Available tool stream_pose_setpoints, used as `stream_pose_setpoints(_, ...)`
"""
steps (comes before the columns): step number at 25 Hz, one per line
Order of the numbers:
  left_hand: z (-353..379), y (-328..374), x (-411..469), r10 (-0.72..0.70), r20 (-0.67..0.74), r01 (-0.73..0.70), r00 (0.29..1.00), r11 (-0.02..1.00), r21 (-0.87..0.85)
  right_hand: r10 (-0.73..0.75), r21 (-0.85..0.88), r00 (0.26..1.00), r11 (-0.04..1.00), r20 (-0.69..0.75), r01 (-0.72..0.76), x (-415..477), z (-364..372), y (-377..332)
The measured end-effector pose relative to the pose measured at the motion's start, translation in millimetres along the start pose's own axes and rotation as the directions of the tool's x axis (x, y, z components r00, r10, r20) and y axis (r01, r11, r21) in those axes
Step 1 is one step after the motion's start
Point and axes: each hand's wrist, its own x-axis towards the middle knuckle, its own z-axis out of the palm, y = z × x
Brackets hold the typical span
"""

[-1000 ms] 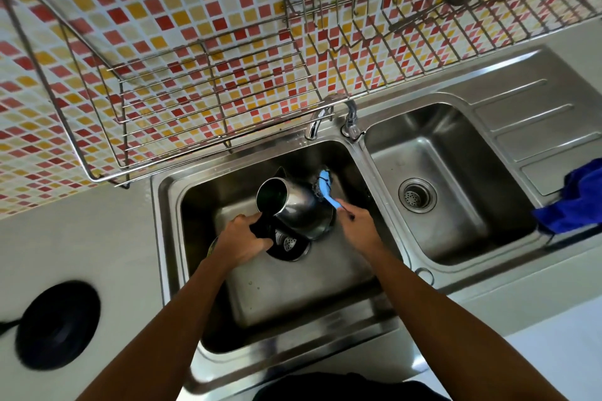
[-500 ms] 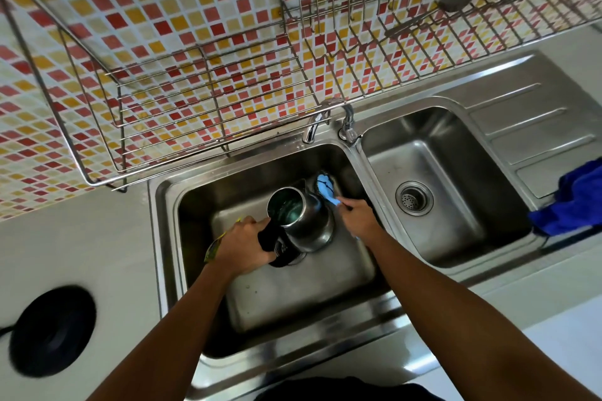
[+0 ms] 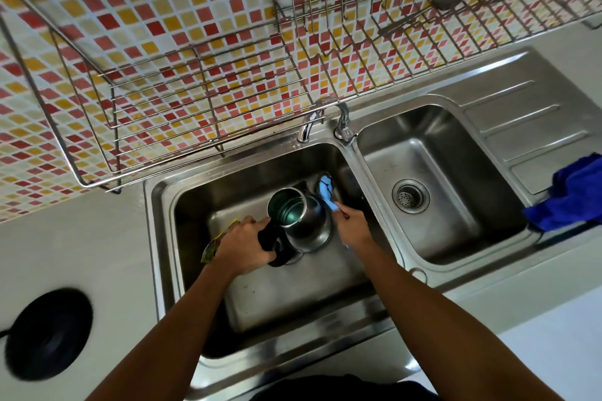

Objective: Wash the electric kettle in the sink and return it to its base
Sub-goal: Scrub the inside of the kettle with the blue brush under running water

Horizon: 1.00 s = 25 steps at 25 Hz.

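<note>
Electric kettle: stainless steel body with an open mouth facing up, tilted a little, low in the left basin of the sink. It is rigid and smooth, judged slippery when wet and light unless filled; its contents cannot be read. The safest hold is the black handle, which the left hand grips with curled fingers. Right hand: pinches a blue brush, its head against the kettle's far side. Base: black disc on the counter, well apart to the left. Blue cloth: bunched at the sink's right edge.
</note>
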Motion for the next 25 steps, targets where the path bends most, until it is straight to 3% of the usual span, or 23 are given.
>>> stream_pose_setpoints(3,-4,-6,4,-0.046,-0.011,0.045,0.999,0.996,-0.082,-0.099,0.038,0.989,0.995,0.112,0.095,-15,-10,-5)
stream_pose_setpoints(6,-5,-8,7,-0.058,0.000,0.058,0.998,0.994,-0.095,0.042,-0.100,0.999,0.994,-0.033,-0.045,-14,-9,11)
stream_pose_setpoints(7,-5,-6,8,-0.059,0.000,0.059,0.998,0.991,-0.118,0.022,-0.103,0.998,0.994,-0.054,-0.027,-16,-8,14)
stream_pose_setpoints(11,-7,-10,9,-0.141,-0.021,0.129,0.990,0.946,-0.298,-0.300,-0.043,0.947,0.951,0.115,0.307,-39,-2,7)
stream_pose_setpoints(13,-6,-14,6,-0.178,-0.027,0.159,0.984,0.927,-0.340,-0.252,-0.101,0.965,0.961,0.075,0.258,-44,-2,18)
stream_pose_setpoints(15,-5,-13,6,-0.180,-0.022,0.161,0.983,0.922,-0.352,-0.089,-0.170,0.993,0.983,-0.075,0.075,-44,-3,26)
stream_pose_setpoints(16,-5,-10,6,-0.176,-0.013,0.159,0.984,0.919,-0.361,-0.072,-0.162,0.993,0.985,-0.094,0.056,-45,-2,29)
stream_pose_setpoints(20,-8,-6,10,-0.228,-0.017,0.197,0.973,0.872,-0.448,-0.312,-0.108,0.947,0.942,0.077,0.319,-71,11,16)
stream_pose_setpoints(22,-8,-2,11,-0.253,-0.013,0.217,0.967,0.854,-0.473,-0.289,-0.134,0.956,0.946,0.054,0.293,-72,13,21)
stream_pose_setpoints(25,-7,6,15,-0.272,-0.037,0.216,0.962,0.833,-0.510,-0.165,-0.281,0.978,0.952,-0.128,0.124,-63,16,25)
